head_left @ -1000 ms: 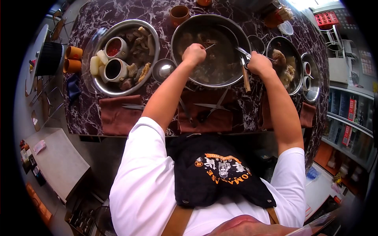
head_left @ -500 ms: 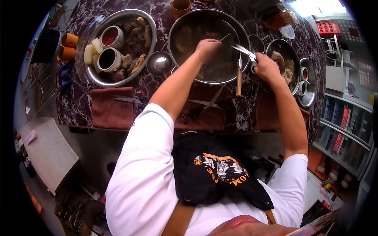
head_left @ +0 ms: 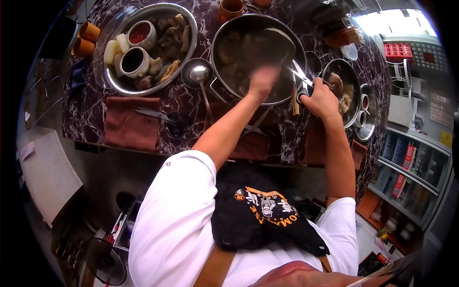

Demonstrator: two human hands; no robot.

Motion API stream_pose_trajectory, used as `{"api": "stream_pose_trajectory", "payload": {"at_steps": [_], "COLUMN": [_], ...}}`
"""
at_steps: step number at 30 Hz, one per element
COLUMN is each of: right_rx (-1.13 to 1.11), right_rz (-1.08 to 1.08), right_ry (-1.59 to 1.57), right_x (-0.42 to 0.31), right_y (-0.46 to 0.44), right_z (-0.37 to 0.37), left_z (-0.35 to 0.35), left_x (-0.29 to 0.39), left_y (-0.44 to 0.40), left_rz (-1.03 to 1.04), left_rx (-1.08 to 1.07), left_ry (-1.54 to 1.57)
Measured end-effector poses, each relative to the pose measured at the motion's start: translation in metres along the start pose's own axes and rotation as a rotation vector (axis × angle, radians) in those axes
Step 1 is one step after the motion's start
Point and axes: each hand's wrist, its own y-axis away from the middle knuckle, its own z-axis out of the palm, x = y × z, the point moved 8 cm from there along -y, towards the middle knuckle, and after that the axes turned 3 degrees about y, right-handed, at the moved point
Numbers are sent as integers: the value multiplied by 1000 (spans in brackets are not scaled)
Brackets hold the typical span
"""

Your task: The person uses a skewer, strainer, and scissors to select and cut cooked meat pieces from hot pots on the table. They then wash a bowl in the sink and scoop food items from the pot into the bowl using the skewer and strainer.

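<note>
My right hand (head_left: 323,99) grips a pair of scissors (head_left: 300,76), whose parted blades point up and left over the right rim of a large metal pot (head_left: 217,76). Murky broth with dim pieces fills the pot. Over its lower part, my left hand (head_left: 264,82) is smeared by motion, and what its fingers hold, if anything, cannot be made out. A wooden handle (head_left: 295,101) leans at the pot's right edge. Close to my right hand stands a smaller pan (head_left: 356,81) with pieces of meat.
At the left is an oval metal tray (head_left: 191,36) with a red sauce bowl (head_left: 141,34) and a dark sauce bowl (head_left: 136,62). A ladle (head_left: 198,72) lies beside the pot. Brown napkins (head_left: 132,123) and other scissors (head_left: 158,115) lie along the front edge.
My left hand has moved lower in the pot, and the thin tool seen in it earlier cannot be made out. The scissors blades look wider apart. The camera view has shifted.
</note>
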Motion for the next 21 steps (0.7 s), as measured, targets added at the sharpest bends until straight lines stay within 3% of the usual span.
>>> {"api": "stream_pose_trajectory", "payload": {"at_steps": [4, 7, 12, 19, 21], "right_rx": [60, 83, -47, -232, -195], "right_rz": [-117, -111, -26, -47, -113], "right_ry": [39, 34, 105, 151, 139], "right_x": [0, -9, -19, -35, -34], "right_y": [-24, -43, -61, -129, -146], "right_z": [19, 23, 4, 13, 15], "left_z": [-19, -20, -30, -39, -40], "left_x": [-15, -6, 8, 11, 14], "left_y": [-19, -37, -62, -63, -66], "left_rz": [-45, -139, -116, -113, -76], "left_rx": [142, 179, 256, 188, 98], "left_ry": [40, 139, 69, -71, -136]}}
